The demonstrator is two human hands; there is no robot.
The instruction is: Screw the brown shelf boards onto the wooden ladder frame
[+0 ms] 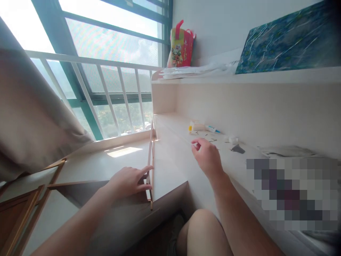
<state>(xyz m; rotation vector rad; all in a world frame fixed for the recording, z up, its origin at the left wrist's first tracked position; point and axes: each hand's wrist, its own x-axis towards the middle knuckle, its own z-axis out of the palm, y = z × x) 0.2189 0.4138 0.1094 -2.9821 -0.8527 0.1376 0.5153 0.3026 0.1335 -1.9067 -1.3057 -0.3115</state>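
My left hand (127,182) rests against a thin wooden frame (151,160) that stands on edge at the left side of the pale desk (173,160); its fingers are stretched along the frame's slats. My right hand (206,156) hovers over the desk with thumb and fingers pinched on a small pale object I cannot make out. Small dark bits (205,137) lie scattered on the desk just beyond that hand.
A glue tube and a blue-tipped pen (213,129) lie further back on the desk, beside a white lump (233,139) and a dark scrap (237,149). A red bag (181,44) and a blue painted canvas (290,39) sit on the upper shelf. Another wooden frame (32,199) leans lower left by the window rail.
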